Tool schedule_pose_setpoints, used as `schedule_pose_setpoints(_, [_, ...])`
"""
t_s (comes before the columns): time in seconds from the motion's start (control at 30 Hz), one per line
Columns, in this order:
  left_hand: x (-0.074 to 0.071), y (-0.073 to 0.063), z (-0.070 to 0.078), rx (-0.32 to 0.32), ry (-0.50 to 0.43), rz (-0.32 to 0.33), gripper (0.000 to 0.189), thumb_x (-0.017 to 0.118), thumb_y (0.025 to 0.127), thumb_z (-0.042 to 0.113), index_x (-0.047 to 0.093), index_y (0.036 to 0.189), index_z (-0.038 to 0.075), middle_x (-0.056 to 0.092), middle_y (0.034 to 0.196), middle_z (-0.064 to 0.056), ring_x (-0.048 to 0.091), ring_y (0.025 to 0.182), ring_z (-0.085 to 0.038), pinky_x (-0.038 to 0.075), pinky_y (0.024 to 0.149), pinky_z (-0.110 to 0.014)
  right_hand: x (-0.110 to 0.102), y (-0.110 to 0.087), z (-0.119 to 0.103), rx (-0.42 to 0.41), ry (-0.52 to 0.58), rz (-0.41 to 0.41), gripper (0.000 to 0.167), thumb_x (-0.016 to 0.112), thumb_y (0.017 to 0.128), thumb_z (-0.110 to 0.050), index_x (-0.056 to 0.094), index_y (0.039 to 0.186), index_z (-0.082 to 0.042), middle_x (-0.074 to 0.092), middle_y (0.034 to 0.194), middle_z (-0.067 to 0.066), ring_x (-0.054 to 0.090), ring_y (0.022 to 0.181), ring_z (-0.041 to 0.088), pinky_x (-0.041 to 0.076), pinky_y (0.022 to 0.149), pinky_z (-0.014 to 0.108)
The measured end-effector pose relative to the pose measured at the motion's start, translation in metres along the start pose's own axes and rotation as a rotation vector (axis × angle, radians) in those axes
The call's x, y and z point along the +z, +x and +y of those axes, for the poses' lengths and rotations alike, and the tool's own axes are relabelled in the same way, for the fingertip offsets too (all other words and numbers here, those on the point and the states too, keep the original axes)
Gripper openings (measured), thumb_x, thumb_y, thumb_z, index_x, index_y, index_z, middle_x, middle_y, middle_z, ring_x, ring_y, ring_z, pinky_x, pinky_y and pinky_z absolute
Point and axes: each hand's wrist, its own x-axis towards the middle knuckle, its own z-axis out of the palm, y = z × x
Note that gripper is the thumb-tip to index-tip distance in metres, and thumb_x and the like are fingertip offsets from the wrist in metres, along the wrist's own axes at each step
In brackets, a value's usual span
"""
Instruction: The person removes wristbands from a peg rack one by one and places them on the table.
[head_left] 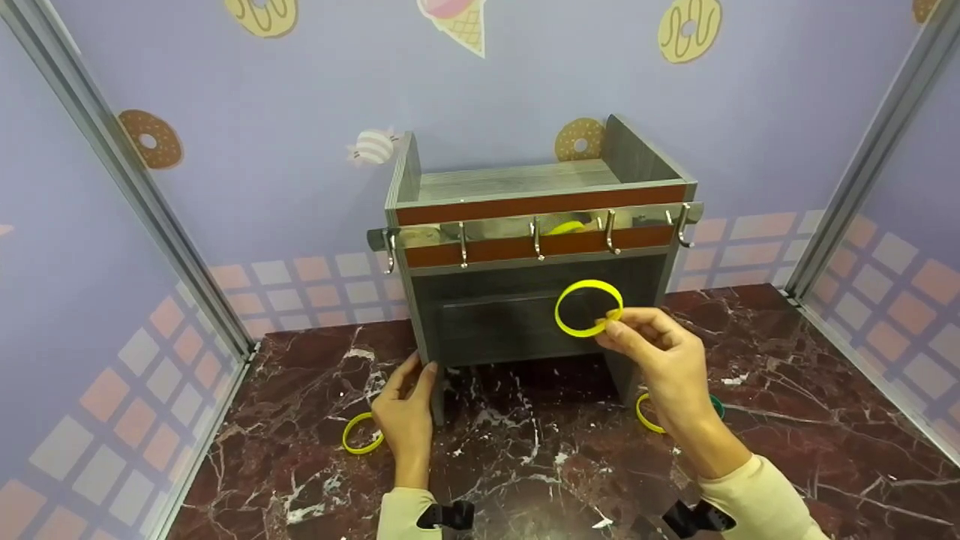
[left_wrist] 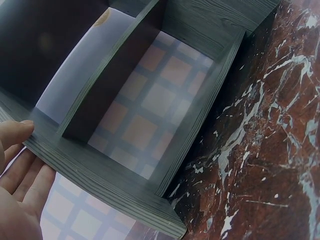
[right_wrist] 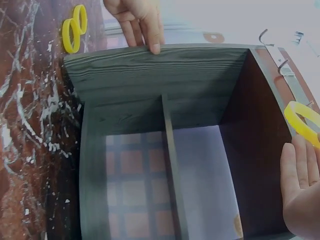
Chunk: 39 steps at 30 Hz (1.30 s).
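Note:
A yellow ring (head_left: pixel 589 284) is pinched between the thumb and fingers of my right hand (head_left: pixel 667 364), raised in front of the grey wooden rack (head_left: pixel 510 330) and below its hook strip (head_left: pixel 495 228). In the right wrist view the ring (right_wrist: pixel 295 122) shows at the right edge, partly cut off. My left hand (head_left: pixel 405 412) grips the rack's left side panel low down, thumb on the inner side and fingers outside, as the left wrist view shows at the panel (left_wrist: pixel 100 172). Several metal hooks line the strip, and no ring hangs on them.
On the dark red marble table (head_left: pixel 510 480), a yellow ring (head_left: pixel 363 451) lies left of my left hand. Behind my right wrist lie another yellow ring (head_left: pixel 641 420) and a green ring (head_left: pixel 719 406). A patterned wall (head_left: pixel 510 97) stands close behind the rack, with panels on both sides.

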Motion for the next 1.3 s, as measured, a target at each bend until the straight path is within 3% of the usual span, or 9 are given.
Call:
schedule_pose_setpoints(0.53, [-0.002, 0.000, 0.000, 0.014, -0.011, -0.024, 0.028, 0.085, 0.092, 0.004, 0.080, 0.119, -0.001, 0.077, 0.113, -0.020, 0.078, 0.092, -0.024, 0.062, 0.076, -0.022, -0.024, -0.012, 0.009, 0.084, -0.054, 0.102, 0.016, 0.071, 0.098, 0.007, 0.069, 0.111, 0.017, 0.077, 0.096, 0.016, 0.078, 0.085, 0.024, 0.064, 0.085, 0.037])
schedule_pose_setpoints(0.83, [-0.001, -0.001, 0.000, 0.019, -0.016, -0.017, 0.027, 0.084, 0.092, 0.003, 0.079, 0.118, -0.003, 0.077, 0.112, -0.021, 0.077, 0.088, -0.013, 0.062, 0.075, -0.022, -0.038, -0.016, 0.012, 0.105, -0.059, 0.140, 0.018, 0.071, 0.098, 0.008, 0.067, 0.111, 0.019, 0.077, 0.096, 0.016, 0.078, 0.084, 0.024, 0.064, 0.084, 0.037])
schedule_pose_setpoints(1.3, [0.000, -0.001, 0.002, -0.007, -0.013, -0.015, 0.027, 0.084, 0.092, 0.003, 0.079, 0.118, -0.003, 0.077, 0.111, -0.021, 0.075, 0.086, -0.009, 0.061, 0.073, -0.021, -0.061, -0.023, 0.016, 0.125, -0.073, 0.176, 0.021, 0.072, 0.099, 0.007, 0.065, 0.112, 0.022, 0.077, 0.096, 0.018, 0.078, 0.084, 0.028, 0.064, 0.083, 0.037])
